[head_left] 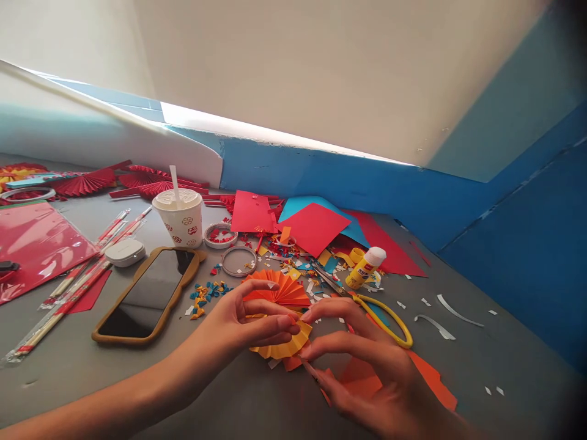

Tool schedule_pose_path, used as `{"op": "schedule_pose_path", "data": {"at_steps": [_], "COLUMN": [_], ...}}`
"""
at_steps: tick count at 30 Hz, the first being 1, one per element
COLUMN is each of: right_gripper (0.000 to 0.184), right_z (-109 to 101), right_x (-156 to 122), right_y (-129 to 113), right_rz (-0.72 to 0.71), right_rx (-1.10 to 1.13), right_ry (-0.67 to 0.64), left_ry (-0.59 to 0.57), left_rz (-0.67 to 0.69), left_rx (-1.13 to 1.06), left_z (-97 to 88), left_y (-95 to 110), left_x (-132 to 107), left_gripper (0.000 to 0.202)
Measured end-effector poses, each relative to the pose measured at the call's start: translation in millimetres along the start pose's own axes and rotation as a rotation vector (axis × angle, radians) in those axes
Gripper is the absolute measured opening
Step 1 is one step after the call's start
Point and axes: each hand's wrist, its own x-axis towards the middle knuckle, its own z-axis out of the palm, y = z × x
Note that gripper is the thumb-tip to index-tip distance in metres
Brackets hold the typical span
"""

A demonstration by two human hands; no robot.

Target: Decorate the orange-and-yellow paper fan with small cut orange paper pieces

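Observation:
My left hand (250, 318) is over a yellow pleated paper rosette (284, 345), its thumb and a finger pinched together and its index finger stretched out above. A tiny reddish bit shows at the pinch, too small to name. Opposite it, my right hand (367, 354) curves in from the right, with thumb and a finger close together by the rosette's edge. What they hold, if anything, I cannot make out. Behind my left hand lies an orange pleated paper fan (279, 288). Orange paper (360, 377) is partly hidden beneath my right hand.
Yellow-handled scissors (403, 333) and a glue stick (365, 269) are beyond my right hand. A phone (149, 296), a lidded cup with a straw (178, 217) and tape rolls (239, 261) stand to the left. Red sheets (316, 229) and paper scraps (208, 293) lie behind.

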Motion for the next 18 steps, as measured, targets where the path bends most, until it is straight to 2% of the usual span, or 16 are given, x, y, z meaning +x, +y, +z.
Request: {"op": "schedule_pose_path", "data": {"at_steps": [6, 9, 13, 18], "right_gripper": [0.024, 0.029, 0.025, 0.024], "right_z": [-1.8, -2.5, -1.9, -1.9], "right_x": [-2.4, -1.8, 1.0, 2.2], "right_y": [-0.3, -3.7, -6.0, -4.8], "right_rz": [0.128, 0.16, 0.168, 0.216], "right_rx": [0.225, 0.325, 0.454, 0.506], "right_ry": [-0.074, -0.106, -0.109, -0.123], "left_ry": [-0.023, -0.03, -0.025, -0.026], "left_rz": [-0.009, -0.021, -0.027, -0.026], "left_rx": [0.001, 0.006, 0.0, 0.009], "left_z": [-0.3, -0.3, -0.1, 0.2], "left_y": [-1.4, -0.6, -1.0, 0.4], "left_x": [0.4, 0.5, 0.0, -1.2], "left_gripper": [0.051, 0.052, 0.052, 0.051]}}
